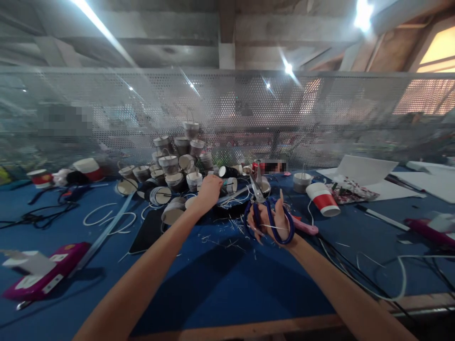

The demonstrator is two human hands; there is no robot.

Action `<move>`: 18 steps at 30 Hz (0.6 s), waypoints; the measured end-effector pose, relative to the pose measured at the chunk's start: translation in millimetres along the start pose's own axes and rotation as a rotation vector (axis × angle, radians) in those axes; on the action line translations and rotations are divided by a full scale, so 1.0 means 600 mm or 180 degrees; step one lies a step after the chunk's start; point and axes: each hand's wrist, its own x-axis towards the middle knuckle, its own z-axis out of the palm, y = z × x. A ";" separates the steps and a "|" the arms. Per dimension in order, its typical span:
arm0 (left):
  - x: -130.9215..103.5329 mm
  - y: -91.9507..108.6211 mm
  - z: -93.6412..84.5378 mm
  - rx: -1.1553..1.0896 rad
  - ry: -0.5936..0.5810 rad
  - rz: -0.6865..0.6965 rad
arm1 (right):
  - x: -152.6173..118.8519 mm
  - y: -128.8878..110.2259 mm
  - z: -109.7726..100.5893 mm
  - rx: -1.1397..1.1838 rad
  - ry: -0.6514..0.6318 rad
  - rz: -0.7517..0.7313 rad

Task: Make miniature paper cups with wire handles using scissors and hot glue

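Within right-hand fingers (pixel 280 211), holds blue-handled scissors (pixel 259 193), hooked through the loops (pixel 293 231) (cannot tell about any grip in left-hand fingers (pixel 213 180)); likely stiff, fairly light, best held by those loops.

Beyond the far edge of a blue-topped table (pixel 220 293) stands a grey perforated metal screen (pixel 234 111), with a bright white ceiling light (pixel 363 16) above it at right. On the table's left side, a magenta power strip (pixel 69 260) holding a white plug block (pixel 33 263) lies towards the near edge; thin black cables (pixel 38 218) tangle behind it. Towards the far right corner, white paper sheets (pixel 366 167) lie spread, with a second magenta power strip (pixel 432 231) nearer the front.
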 end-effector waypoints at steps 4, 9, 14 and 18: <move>0.019 0.003 -0.020 0.0073 0.0033 -0.0193 | 0.025 -0.008 -0.009 -0.0216 0.0074 0.0140; 0.025 0.009 -0.043 0.0030 0.0062 -0.0181 | 0.048 0.007 -0.013 -0.1184 0.0752 -0.0099; 0.012 0.028 -0.056 -0.0158 -0.0040 -0.0102 | 0.037 0.018 -0.002 -0.1955 0.1082 -0.0430; 0.006 0.045 -0.066 -0.0154 0.0067 -0.0213 | 0.026 0.016 0.000 -0.2211 0.1051 -0.0527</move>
